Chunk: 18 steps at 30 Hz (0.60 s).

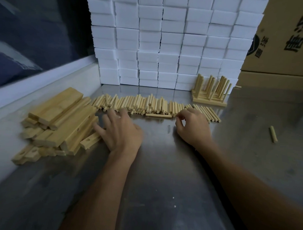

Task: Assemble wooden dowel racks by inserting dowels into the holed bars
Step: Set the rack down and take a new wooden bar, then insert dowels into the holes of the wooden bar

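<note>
Right hand: fingers curled narrow, thumb and forefinger nearly pinched, apparently empty. A single pale wooden dowel lies just left of its fingertips, long axis crosswise, before the row of loose round dowels. Left hand: spread flat, empty, touching the pile of holed wooden bars at that row's left end. Right hand is nearer the dowel.

The steel table bears holed bars, loose dowels, assembled racks and white boxes.

Dim light; steel table glares; edges warp, slight blur.
</note>
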Available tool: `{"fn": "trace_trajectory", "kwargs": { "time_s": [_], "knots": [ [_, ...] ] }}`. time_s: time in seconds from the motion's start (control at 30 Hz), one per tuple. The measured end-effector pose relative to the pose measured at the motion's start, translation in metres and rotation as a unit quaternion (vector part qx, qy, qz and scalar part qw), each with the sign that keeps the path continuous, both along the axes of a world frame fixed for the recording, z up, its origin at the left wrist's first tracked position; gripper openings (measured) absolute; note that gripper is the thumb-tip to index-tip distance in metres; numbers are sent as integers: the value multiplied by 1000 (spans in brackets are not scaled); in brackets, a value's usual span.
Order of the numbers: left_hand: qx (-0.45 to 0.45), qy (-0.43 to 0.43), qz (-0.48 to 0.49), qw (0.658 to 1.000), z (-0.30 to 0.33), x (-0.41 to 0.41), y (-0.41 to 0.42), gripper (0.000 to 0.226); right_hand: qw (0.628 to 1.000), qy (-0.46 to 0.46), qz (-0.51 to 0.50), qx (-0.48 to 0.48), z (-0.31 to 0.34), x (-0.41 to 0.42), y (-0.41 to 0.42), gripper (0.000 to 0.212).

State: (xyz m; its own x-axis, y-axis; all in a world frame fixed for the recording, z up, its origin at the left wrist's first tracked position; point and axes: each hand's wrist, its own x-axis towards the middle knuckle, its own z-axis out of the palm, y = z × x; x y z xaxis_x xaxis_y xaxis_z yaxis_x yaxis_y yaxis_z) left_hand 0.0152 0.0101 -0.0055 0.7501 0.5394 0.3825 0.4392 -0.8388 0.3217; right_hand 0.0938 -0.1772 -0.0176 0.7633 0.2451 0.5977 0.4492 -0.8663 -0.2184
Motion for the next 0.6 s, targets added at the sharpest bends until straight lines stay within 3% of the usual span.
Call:
{"fn": "trace_trajectory", "kwargs": {
  "time_s": [0.13, 0.33, 0.47, 0.6],
  "knots": [
    [-18, 60, 53, 997, 0, -4, 3, 49, 1000, 15, 4, -23, 1, 0, 0, 25],
    [-6, 30, -9, 999, 6, 3, -18, 42, 998, 34, 38, -41, 2, 2, 1, 33],
    [-68, -93, -75, 990, 13, 13, -40, 29, 997, -23, 73, -2, 3, -1, 3, 26],
    [-213, -212, -160, 940, 13, 23, -48, 21, 997, -17, 66, 34, 4, -1, 7, 30]
  ]
}}
